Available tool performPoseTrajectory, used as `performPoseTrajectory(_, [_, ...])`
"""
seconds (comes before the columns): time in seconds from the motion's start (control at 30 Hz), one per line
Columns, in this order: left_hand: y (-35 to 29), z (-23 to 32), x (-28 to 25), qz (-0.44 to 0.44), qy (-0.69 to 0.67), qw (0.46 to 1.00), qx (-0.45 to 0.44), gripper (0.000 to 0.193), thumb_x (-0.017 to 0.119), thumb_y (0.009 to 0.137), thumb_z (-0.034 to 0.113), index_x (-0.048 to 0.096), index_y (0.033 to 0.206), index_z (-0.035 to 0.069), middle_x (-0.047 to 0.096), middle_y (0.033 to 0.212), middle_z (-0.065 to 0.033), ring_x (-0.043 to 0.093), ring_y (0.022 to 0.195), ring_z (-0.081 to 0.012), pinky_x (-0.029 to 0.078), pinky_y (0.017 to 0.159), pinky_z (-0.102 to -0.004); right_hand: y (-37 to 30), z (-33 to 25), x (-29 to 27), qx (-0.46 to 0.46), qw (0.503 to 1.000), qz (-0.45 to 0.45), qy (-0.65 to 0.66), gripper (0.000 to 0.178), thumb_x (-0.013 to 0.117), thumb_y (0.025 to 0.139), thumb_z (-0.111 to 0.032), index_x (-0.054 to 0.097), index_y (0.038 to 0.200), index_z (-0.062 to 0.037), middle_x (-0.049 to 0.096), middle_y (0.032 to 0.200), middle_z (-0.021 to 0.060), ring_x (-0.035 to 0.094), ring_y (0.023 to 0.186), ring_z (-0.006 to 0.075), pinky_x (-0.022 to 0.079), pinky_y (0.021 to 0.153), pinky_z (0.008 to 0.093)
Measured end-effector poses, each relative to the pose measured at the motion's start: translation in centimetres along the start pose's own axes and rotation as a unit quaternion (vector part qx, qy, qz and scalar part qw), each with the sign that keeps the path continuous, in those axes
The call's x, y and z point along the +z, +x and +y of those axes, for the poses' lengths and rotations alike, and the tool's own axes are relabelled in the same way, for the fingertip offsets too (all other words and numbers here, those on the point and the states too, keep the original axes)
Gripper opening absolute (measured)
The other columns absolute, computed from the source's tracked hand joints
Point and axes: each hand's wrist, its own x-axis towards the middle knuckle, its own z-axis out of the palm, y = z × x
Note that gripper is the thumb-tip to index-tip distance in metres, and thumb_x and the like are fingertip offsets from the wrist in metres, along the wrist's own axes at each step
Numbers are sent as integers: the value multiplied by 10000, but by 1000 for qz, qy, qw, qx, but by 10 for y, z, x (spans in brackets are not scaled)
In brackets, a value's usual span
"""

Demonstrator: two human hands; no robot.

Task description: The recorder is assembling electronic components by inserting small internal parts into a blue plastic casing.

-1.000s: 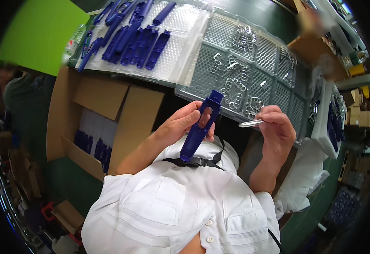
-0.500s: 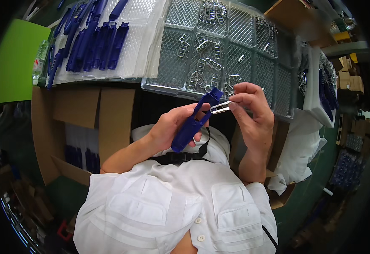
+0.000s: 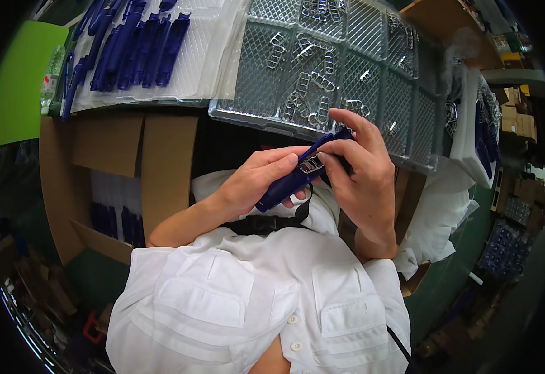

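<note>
One blue plastic handle (image 3: 294, 177) gripped in the left hand (image 3: 254, 184); right hand (image 3: 363, 171) pinches one metal clip (image 3: 310, 164) against it, above one clear tray (image 3: 347, 68).

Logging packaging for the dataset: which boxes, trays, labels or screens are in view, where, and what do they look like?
Open cardboard box: left of the hands, brown, flaps open, blue parts inside.
Clear grid tray: above the hands, transparent plastic with diamond texture, holds small metal clips.
White tray: upper left, pale plastic sheet carrying rows of blue parts.
Cardboard boxes: far right, small, brown, stacked.
Labels or screens: none clearly visible.
</note>
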Motion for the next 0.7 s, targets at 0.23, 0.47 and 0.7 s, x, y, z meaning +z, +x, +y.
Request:
performPoseTrajectory(0.23, [-3,-1,1,28,47,998,10,476,428,1073,233,528,1484,14,720,1094,-108,676,826,-103,584,645,-237,-1,3,5,21,999,-39,-18,110,754,783,49,699,871,12,682,1240,159,682,1078,322,566,853,390])
performPoseTrajectory(0.47, [0,-6,1,51,159,982,83,507,446,965,90,549,1453,-3,699,1049,-71,649,783,-91,546,619,-243,6,8,7,11,999,-46,-25,122,749,782,46,663,861,12,686,1211,154,684,1052,325,568,837,389])
performPoseTrajectory(0.7, [2,-10,4,82,214,968,101,402,563,977,68,601,1367,-22,691,923,-22,630,735,-73,523,615,-234,-4,16,17,-16,999,-17,-41,178,765,806,13,617,900,-16,620,1284,180,679,1128,343,618,731,392])
